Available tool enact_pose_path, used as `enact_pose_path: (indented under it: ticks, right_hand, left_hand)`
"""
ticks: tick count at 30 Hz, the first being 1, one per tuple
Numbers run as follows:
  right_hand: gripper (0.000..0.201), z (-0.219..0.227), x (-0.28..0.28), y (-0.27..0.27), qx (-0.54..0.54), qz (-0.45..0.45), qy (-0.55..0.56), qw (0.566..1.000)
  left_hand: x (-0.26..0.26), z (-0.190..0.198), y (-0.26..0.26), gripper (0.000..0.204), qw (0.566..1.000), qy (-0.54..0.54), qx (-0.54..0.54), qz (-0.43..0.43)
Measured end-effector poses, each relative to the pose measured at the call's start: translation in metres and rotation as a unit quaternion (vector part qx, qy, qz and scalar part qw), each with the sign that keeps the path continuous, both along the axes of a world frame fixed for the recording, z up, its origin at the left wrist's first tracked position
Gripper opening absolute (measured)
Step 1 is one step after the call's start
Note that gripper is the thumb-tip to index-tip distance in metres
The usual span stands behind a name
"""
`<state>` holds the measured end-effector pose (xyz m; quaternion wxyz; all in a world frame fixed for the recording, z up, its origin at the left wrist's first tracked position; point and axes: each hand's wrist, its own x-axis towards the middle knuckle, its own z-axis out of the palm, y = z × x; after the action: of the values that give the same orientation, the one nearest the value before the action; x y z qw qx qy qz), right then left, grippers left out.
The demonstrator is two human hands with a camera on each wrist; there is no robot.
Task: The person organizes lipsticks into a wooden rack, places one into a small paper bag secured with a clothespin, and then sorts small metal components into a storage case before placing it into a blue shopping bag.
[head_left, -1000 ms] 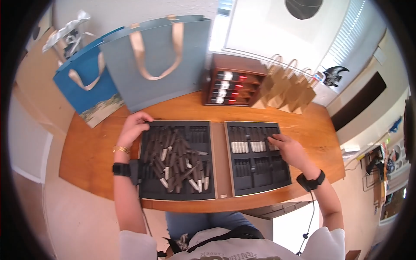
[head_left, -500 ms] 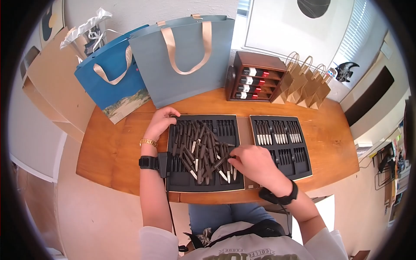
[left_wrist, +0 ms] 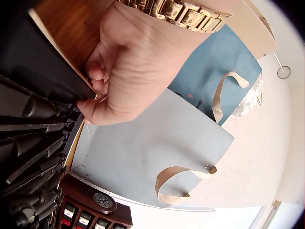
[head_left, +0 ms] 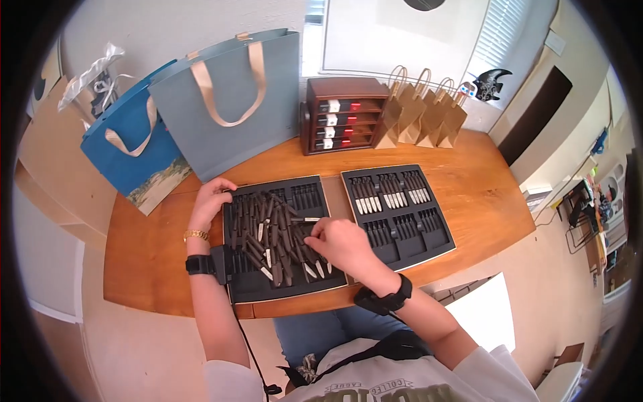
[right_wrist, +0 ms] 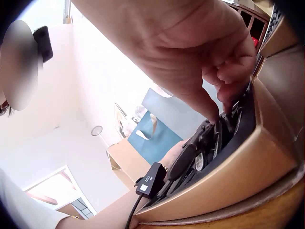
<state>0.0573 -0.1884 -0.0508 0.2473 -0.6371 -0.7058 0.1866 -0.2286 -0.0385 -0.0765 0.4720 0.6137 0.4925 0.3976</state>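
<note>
An opened case holds two black trays on the wooden table. Loose, dark-handled, knife-like pieces (head_left: 273, 231) with short silver ends lie heaped in the left tray (head_left: 258, 289). Over the heap's right side, my right hand (head_left: 345, 244) reaches down, thumb and fingertips pinching at a dark piece (right_wrist: 218, 136) low in the right wrist view. My left hand (head_left: 211, 201) grips the far left corner of the left tray, thumb over the rim (left_wrist: 86, 93). Similar pieces (head_left: 394, 194) stand in rows in the right tray (head_left: 418, 251), silver ends toward me.
Behind the case stand a blue bag (head_left: 127, 157), a large grey-blue bag (head_left: 221, 114) and a wooden rack (head_left: 345, 87) with several small boxes. Small brown paper bags (head_left: 418, 114) are beside it. A fish ornament (head_left: 491, 84) sits near the window. The table edge (head_left: 174, 305) curves close to me.
My right hand has left the upper rows of the right tray and come left to the heap, where it stays. The left hand keeps its grip on the corner. The head view has shifted.
</note>
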Motion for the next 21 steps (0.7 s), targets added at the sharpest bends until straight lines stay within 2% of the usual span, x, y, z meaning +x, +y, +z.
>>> enact_pose_path:
  ticks: [2, 6, 11, 14, 18, 21]
  right_hand:
    - [0.021, -0.003, -0.006, 0.000, 0.033, -0.003, -0.066, 0.997]
    - [0.022, -0.002, -0.004, 0.003, 0.013, 0.002, -0.090, 0.996]
    - [0.023, 0.017, 0.007, 0.001, -0.034, 0.001, -0.024, 0.999]
    - [0.022, 0.015, 0.036, -0.006, 0.066, -0.035, 0.031, 0.997]
    - [0.018, 0.027, 0.081, -0.025, -0.022, -0.102, 0.101, 0.989]
    - [0.018, 0.010, 0.093, -0.031, -0.074, -0.119, 0.137, 0.981]
  left_hand:
    - [-0.002, 0.001, -0.001, 0.022, 1.000, 0.007, 0.000, -0.006]
    - [0.003, 0.005, -0.002, 0.023, 1.000, 0.008, -0.013, -0.004]
    - [0.001, 0.006, -0.002, 0.023, 0.999, 0.033, -0.040, 0.014]
    - [0.000, -0.001, 0.001, 0.023, 1.000, -0.003, -0.016, 0.007]
    - [0.000, 0.002, 0.002, 0.023, 1.000, 0.002, -0.028, 0.003]
    - [-0.001, 0.001, 0.003, 0.024, 0.999, 0.009, -0.031, 0.002]
